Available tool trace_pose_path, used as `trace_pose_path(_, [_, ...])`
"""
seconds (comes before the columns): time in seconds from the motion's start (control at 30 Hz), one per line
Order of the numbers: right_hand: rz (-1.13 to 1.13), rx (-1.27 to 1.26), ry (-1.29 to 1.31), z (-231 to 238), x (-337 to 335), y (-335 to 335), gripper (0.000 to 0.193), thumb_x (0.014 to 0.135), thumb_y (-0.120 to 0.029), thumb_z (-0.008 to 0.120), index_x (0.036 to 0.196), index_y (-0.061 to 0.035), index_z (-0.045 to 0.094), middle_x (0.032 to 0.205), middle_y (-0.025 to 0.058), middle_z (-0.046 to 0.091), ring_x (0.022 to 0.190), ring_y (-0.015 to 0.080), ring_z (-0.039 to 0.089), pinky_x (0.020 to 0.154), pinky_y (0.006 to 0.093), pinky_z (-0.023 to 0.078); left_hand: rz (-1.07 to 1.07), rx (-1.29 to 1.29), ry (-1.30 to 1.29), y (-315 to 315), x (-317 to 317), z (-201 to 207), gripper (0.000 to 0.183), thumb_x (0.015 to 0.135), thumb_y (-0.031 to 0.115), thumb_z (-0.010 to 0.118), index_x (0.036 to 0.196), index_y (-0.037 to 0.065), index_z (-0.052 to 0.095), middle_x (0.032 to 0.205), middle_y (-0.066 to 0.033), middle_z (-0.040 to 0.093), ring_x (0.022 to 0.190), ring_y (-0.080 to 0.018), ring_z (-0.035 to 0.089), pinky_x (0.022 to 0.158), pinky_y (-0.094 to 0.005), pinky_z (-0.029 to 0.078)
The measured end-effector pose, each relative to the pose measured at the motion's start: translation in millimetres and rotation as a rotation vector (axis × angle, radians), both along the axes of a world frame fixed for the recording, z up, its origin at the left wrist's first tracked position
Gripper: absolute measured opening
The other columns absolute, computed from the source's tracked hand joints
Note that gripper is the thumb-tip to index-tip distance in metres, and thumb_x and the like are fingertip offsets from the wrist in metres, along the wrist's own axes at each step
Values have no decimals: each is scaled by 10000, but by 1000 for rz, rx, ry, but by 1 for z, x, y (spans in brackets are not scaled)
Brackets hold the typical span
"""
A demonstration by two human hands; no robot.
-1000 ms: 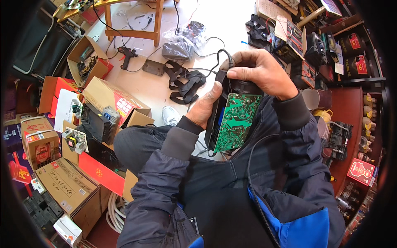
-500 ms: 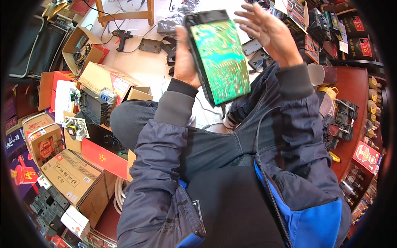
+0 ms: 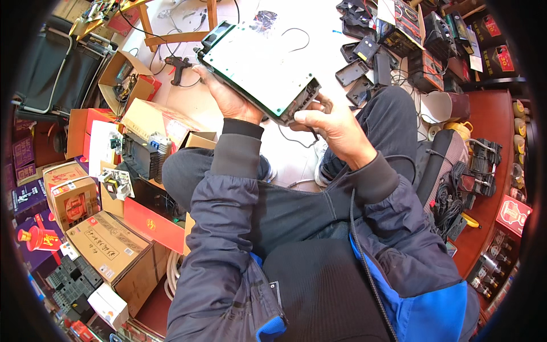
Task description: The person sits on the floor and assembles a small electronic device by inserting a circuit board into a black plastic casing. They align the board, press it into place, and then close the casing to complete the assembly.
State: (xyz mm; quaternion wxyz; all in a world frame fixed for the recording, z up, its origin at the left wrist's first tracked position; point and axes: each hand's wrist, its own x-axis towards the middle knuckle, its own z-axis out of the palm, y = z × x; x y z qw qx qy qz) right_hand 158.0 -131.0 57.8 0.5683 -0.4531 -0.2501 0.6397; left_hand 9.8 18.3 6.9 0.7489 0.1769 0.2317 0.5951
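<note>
- Right hand (image 3: pixel 342 134), nearest the wearer's lap: thumb and fingers pinch the lower-right end of a dark case (image 3: pixel 307 98)
- Circuit board (image 3: pixel 256 62), lying in that case, held up beyond the knees between both hands; its long axis slants from upper left to lower right, and glare whitens its face
- Left hand (image 3: pixel 232 101), along the near long edge, closer to the board's middle: it supports from below; the fingertips are hidden, so I cannot tell whether they are spread
- Left of the knee, an open box with a red flap (image 3: pixel 152 224) has dark items inside; the large brown carton (image 3: pixel 102 235) beside it hides its contents
- Farther left, an open cardboard box (image 3: pixel 108 73) contains cables (image 3: pixel 126 88)
- On the far floor (image 3: pixel 327 45): a glue gun (image 3: pixel 178 69), left, and black plastic shells (image 3: pixel 352 71), right
</note>
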Motion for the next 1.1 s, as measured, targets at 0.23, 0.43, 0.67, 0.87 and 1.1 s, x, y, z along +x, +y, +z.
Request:
trace_pose_path(0.23, [-40, 1, -68, -4, -5, -3, 546, 895, -87, 764, 1371, 84, 560, 1170, 174, 717, 1019, 230, 723, 904, 360, 615, -132, 15, -136, -2, 1, 3, 962, 942, 860, 462, 1543, 109, 491, 1497, -114, 592, 1323, -325, 602, 1114, -496, 510])
trace_pose_path(0.43, [12, 32, -41, -5, -5, -5, 639, 905, -155, 801, 1424, 83, 514, 1202, 174, 714, 1103, 224, 690, 977, 350, 554, -238, 47, -224, -14, 11, 7, 1053, 895, 880, 510, 1581, 84, 439, 1557, -140, 541, 1364, -353, 576, 1128, -510, 502])
trace_pose_path(0.67, [-368, 236, -649, 68, 43, 2, 457, 1043, -105, 580, 1447, 101, 522, 1274, 165, 654, 1098, 242, 658, 1027, 364, 513, -251, -69, -416, -11, 14, 23, 897, 884, 874, 537, 1306, 89, 640, 1084, -101, 730, 940, -246, 727, 875, -435, 616])
trace_pose_path(0.87, [103, 522, -647, 110, -85, 29, 418, 973, 9, 602, 1383, 85, 574, 1235, 175, 695, 1091, 249, 708, 1035, 391, 533, -218, -105, -227, -6, 30, -3, 924, 914, 850, 540, 1401, 65, 558, 1274, -100, 639, 1158, -203, 637, 1040, -422, 507])
trace_pose_path(1.1, [700, 841, -890, 45, -274, 186, 216, 908, -99, 633, 1059, -28, 768, 944, 255, 719, 926, 418, 717, 825, 454, 566, 70, -415, 402, -7, 45, -16, 1112, 878, 890, 542, 1559, 24, 387, 1527, -140, 451, 1397, -240, 453, 1197, -439, 311])
